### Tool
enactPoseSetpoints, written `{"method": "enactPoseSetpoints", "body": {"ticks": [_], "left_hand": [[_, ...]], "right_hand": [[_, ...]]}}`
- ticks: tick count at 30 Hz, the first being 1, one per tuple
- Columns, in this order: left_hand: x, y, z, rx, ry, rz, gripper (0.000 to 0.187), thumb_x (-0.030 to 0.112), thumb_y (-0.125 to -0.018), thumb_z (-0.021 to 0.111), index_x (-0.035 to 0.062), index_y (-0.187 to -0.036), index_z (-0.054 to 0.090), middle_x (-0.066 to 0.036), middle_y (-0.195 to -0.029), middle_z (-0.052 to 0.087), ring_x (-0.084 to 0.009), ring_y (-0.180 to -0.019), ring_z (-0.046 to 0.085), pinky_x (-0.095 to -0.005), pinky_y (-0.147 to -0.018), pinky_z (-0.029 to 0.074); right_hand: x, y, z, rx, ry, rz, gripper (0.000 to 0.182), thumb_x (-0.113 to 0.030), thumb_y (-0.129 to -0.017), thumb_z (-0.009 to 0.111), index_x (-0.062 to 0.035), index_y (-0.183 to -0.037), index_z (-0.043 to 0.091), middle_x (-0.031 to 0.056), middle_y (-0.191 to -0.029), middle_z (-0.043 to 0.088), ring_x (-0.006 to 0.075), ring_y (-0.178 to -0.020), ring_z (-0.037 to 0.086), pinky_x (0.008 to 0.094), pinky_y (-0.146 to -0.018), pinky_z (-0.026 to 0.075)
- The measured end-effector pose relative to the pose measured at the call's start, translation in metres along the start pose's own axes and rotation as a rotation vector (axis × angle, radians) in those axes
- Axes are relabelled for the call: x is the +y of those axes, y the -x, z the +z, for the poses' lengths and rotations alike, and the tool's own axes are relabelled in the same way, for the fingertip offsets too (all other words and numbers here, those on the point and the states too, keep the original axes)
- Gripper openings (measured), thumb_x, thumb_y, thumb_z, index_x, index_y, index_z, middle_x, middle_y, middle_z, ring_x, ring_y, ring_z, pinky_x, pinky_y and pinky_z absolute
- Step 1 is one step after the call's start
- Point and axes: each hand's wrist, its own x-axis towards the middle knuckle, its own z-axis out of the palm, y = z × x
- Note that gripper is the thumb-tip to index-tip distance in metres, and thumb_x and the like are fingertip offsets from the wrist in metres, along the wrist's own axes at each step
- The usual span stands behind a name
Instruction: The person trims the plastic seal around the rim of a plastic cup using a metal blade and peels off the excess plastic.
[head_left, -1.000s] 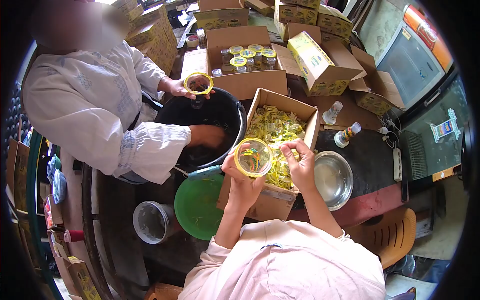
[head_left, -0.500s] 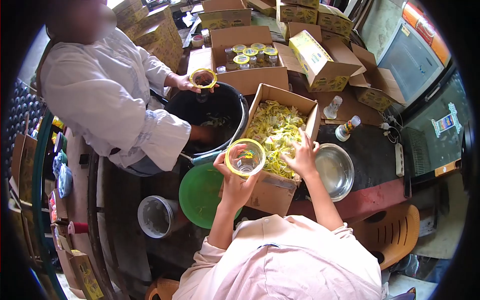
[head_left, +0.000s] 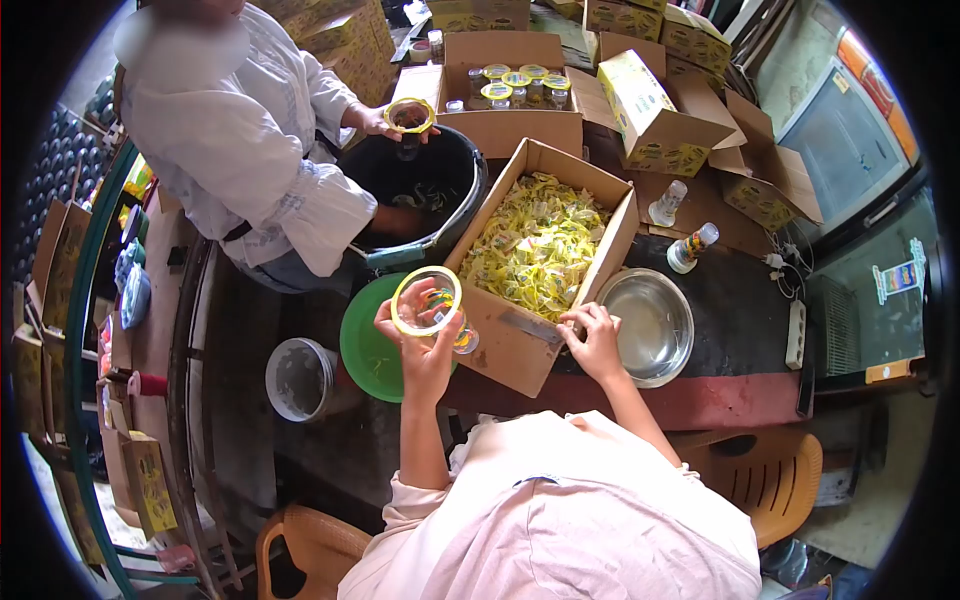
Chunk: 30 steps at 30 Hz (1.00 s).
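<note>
My left hand (head_left: 424, 362) grips a clear glass goblet (head_left: 428, 277) with a yellow rim and coloured print. Its mouth tilts up toward me, and its foot points away to the right, beside the near side of a cardboard box (head_left: 522, 338). The box is filled with a heap of crumpled yellow printed strips (head_left: 540, 245). My right hand (head_left: 595, 345) is at the box's near right corner, fingertips pressed together at the edge. What they hold, if anything, is too small to make out. A metal bowl (head_left: 683, 335) stands just right of this hand.
Across from me a person in white holds a yellow-rimmed glass (head_left: 410, 117), their other hand in a black bucket (head_left: 478, 190). A green basin (head_left: 365, 345) and a white bucket (head_left: 300, 380) stand at left. Upturned glasses (head_left: 690, 247) and a carton of glasses (head_left: 510, 130) stand beyond.
My right hand has left the yellow strips and come down to the box's near corner, its fingers drawing together. My left hand has moved left with the goblet. The camera view has shifted slightly.
</note>
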Motion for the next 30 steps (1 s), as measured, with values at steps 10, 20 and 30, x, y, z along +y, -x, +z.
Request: {"method": "enactPoseSetpoints", "body": {"ticks": [10,20,30], "left_hand": [[-0.001,0.045,0.005,0.112,0.001,-0.042,0.057,0.006,-0.083,0.058,0.0091,-0.122,0.017,-0.011,-0.125,0.041,-0.0186,-0.115,0.042,-0.0304,-0.092,0.037],[0.000,0.077,0.002,0.208,0.120,-0.062,0.062,0.006,-0.078,0.064,0.0078,-0.122,0.020,-0.009,-0.122,0.040,-0.0186,-0.111,0.043,-0.0330,-0.093,0.036],[0.017,0.070,0.011,0.072,0.484,-0.012,0.054,0.018,-0.086,0.057,0.0057,-0.130,0.029,-0.016,-0.128,0.042,-0.0294,-0.120,0.042,-0.0395,-0.096,0.039]], "right_hand": [[-0.020,0.000,0.007,-0.057,0.267,-0.145,0.018,-0.031,-0.071,0.070,-0.0162,-0.080,0.068,-0.0007,-0.088,0.056,0.0170,-0.092,0.049,0.0369,-0.081,0.030],[-0.019,-0.008,0.017,-0.161,0.227,-0.007,0.019,-0.030,-0.068,0.072,-0.0141,-0.074,0.064,0.0027,-0.090,0.056,0.0215,-0.095,0.049,0.0404,-0.082,0.031],[-0.024,-0.011,0.023,-0.177,0.071,-0.150,0.006,-0.013,-0.069,0.063,-0.0136,-0.075,0.063,0.0007,-0.076,0.060,0.0210,-0.083,0.056,0.0387,-0.075,0.030]]}}
